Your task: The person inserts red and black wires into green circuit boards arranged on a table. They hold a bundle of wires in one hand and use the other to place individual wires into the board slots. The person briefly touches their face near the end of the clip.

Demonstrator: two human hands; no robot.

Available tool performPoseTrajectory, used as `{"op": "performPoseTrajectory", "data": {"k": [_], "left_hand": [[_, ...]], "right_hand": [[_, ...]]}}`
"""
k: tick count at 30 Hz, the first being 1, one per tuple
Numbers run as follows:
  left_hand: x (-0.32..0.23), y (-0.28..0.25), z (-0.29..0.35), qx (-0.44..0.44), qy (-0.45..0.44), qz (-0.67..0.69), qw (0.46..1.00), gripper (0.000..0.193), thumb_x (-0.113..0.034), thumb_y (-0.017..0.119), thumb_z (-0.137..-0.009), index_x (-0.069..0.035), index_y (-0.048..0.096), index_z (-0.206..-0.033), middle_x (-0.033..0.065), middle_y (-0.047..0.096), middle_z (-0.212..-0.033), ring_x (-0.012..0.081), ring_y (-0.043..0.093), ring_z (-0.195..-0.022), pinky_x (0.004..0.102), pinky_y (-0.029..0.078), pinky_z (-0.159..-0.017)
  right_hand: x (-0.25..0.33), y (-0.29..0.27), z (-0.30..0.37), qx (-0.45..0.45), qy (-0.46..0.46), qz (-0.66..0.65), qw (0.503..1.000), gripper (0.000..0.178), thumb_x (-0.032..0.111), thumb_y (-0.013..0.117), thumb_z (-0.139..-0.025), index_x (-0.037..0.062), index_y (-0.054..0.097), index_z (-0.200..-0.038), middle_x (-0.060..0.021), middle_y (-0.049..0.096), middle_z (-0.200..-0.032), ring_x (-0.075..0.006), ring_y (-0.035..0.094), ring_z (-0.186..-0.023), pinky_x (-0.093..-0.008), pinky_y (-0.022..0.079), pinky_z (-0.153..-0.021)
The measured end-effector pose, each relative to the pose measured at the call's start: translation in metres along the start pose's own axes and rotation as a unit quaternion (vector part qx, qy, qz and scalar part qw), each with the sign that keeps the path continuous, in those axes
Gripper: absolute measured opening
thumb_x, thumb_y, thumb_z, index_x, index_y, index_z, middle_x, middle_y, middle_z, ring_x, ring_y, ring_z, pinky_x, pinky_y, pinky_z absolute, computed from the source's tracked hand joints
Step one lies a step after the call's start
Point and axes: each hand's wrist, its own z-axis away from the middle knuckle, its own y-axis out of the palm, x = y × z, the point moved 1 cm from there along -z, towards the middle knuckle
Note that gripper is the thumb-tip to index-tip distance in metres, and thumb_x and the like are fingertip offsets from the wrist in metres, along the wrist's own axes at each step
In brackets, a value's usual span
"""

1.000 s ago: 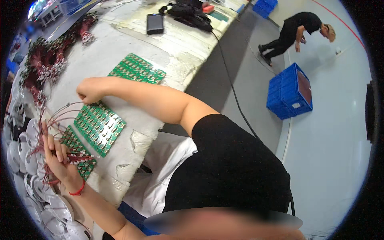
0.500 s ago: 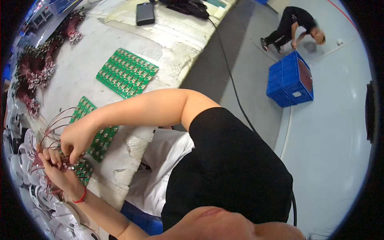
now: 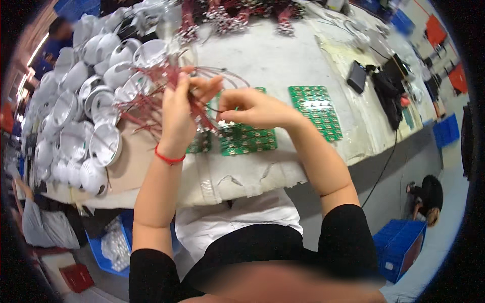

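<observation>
Loads of red wires [image 3: 172,71] left in the left hand [image 3: 179,115]'s grip, right hand [image 3: 255,108] curled over circuit board [image 3: 252,142], can't tell if pinching.

A small white label [image 3: 389,265] marks the side of a blue crate [image 3: 396,241] at lower right (a pale patch, too tiny to make out). No words, numbers or signs can be read there, nor on the green circuit boards [image 3: 316,112] at mid-scene.
</observation>
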Motion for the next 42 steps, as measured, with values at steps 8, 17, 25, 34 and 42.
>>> {"op": "performPoseTrajectory", "data": {"k": [8,17,25,34,42], "left_hand": [[-0.002,-0.008,0.001,0.025,0.014,-0.12,0.992,0.028,-0.025,0.036,-0.099,0.0,0.039,-0.111,0.0065,0.055,-0.075,0.0187,0.063,-0.062,0.0236,0.046,-0.041],[-0.003,-0.009,-0.002,0.014,0.027,-0.073,0.997,0.028,-0.024,0.036,-0.099,0.002,0.041,-0.108,0.0026,0.047,-0.063,0.0141,0.054,-0.049,0.0236,0.04,-0.037],[-0.003,-0.008,-0.001,0.024,0.035,-0.1,0.994,0.029,-0.025,0.037,-0.099,0.002,0.04,-0.108,0.0041,0.048,-0.063,0.0137,0.053,-0.046,0.0233,0.039,-0.037],[-0.007,-0.008,-0.002,0.037,0.094,-0.129,0.986,0.029,-0.027,0.034,-0.099,0.001,0.039,-0.108,0.0054,0.049,-0.064,0.0151,0.056,-0.048,0.0232,0.044,-0.038],[-0.013,0.006,0.004,0.02,0.042,-0.096,0.994,0.037,-0.03,0.032,-0.099,0.004,0.036,-0.114,0.0166,0.06,-0.083,0.0228,0.065,-0.065,0.0257,0.052,-0.046]], "right_hand": [[0.004,-0.011,0.003,0.061,0.168,-0.327,0.928,0.021,0.022,0.062,-0.084,0.0007,0.063,-0.085,0.0028,0.051,-0.063,-0.0048,0.04,-0.051,-0.0185,0.029,-0.045],[0.005,-0.008,0.002,0.075,0.173,-0.319,0.929,0.035,0.03,0.05,-0.093,-0.0029,0.061,-0.093,0.0013,0.05,-0.066,-0.0043,0.039,-0.05,-0.0183,0.031,-0.042],[0.009,-0.009,0.003,0.106,0.203,-0.311,0.922,0.028,0.025,0.061,-0.087,-0.0032,0.062,-0.087,0.0011,0.051,-0.057,-0.0037,0.037,-0.045,-0.018,0.026,-0.04],[0.005,-0.001,0.002,0.119,0.204,-0.393,0.889,0.02,0.017,0.063,-0.084,-0.0019,0.063,-0.089,0.0022,0.05,-0.057,-0.0031,0.034,-0.039,-0.0174,0.023,-0.036],[0.008,-0.024,0.009,-0.004,0.071,-0.364,0.929,0.012,0.011,0.064,-0.078,0.0037,0.055,-0.075,0.0059,0.042,-0.053,-0.0011,0.033,-0.041,-0.0166,0.023,-0.036]]}}
